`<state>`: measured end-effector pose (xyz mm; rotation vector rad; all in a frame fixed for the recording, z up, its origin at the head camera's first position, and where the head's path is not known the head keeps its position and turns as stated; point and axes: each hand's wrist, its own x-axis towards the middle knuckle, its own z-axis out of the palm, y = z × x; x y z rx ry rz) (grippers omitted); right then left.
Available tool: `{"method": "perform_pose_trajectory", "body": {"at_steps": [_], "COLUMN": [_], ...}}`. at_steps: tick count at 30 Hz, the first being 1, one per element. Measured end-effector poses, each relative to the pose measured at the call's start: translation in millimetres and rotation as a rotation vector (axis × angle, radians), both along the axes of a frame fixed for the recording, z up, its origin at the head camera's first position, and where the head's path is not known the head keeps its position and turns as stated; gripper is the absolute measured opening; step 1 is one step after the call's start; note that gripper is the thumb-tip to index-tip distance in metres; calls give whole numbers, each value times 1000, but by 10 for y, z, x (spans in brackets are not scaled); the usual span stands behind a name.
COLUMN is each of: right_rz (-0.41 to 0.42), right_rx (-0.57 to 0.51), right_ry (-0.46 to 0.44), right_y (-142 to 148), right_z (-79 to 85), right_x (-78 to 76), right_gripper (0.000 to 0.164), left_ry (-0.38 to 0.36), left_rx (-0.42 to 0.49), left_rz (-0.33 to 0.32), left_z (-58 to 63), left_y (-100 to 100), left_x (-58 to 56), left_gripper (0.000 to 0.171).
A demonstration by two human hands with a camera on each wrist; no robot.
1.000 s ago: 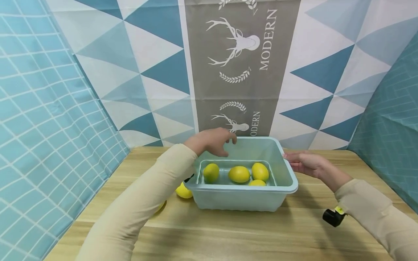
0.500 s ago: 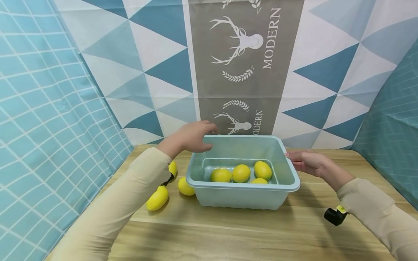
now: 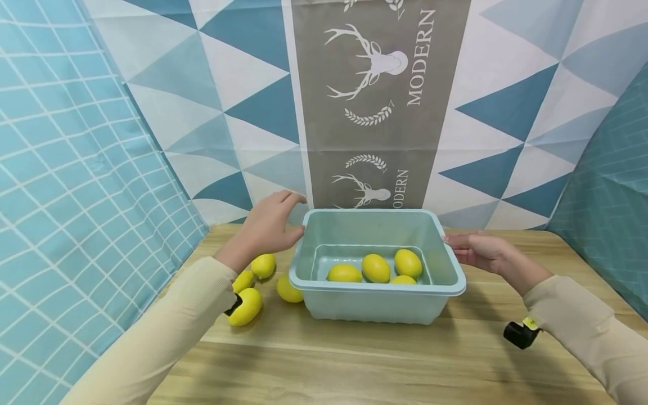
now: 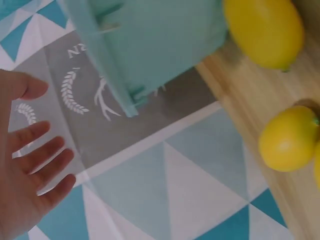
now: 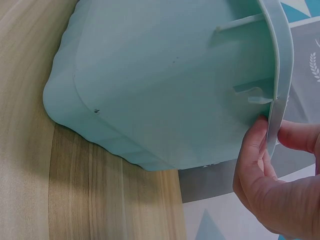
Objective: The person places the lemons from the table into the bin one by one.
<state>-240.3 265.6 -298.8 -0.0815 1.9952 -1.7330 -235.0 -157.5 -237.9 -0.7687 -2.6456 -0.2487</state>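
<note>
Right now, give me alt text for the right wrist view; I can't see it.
The right hand pinches the rim of a light blue-green plastic bin. The bin's outer side fills much of the picture, with wood-grain tabletop at left and lower left and a patterned backdrop at right and lower right.

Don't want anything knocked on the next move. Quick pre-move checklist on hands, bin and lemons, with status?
1. Left hand free: ok, it holds nothing, beside the bin.
2. Right hand has a grip: ok, thumb and fingers pinch the right rim.
3. Bin upright: ok, its open top faces up.
4. Lemons inside contained: ok, four visible, one only partly.
5. Table clear left of the bin: not ok, four loose lemons show there, one close to the bin's near-left corner.
6. Base fully flat on the table: cannot tell, the underside is hidden.
</note>
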Motion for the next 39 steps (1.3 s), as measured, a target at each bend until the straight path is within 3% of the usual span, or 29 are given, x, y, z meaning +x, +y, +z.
{"method": "perform_pose_trajectory", "body": {"at_steps": [3,8,12,22,29,39], "right_rz": [2,-6,-10,-10,-14,-20], "right_rx": [7,-7,-17,-13,-5,-5], "right_ry": [-1,-8,-12,-14,-9,-20], "right_y": [-9,-22,-24,-18,-12,-12], "right_z": [-11,-15,-1,22,42,28], "right_x": [1,1,0,-12,-7,16], "right_gripper": [23,16,15,8,9,10], "left_ry": [77,203,237,208,98,78], "left_rx": [11,-10,-34,-130,-193,-215], "left_rz": [2,15,44,111,90,66], "left_z": [-86,-216,-285,-511,-691,-922], "left_y": [-77,-183,-255,-387,-370,-365], "left_x": [36,74,114,188,213,232], "left_gripper": [49,48,49,54,57,59]}}
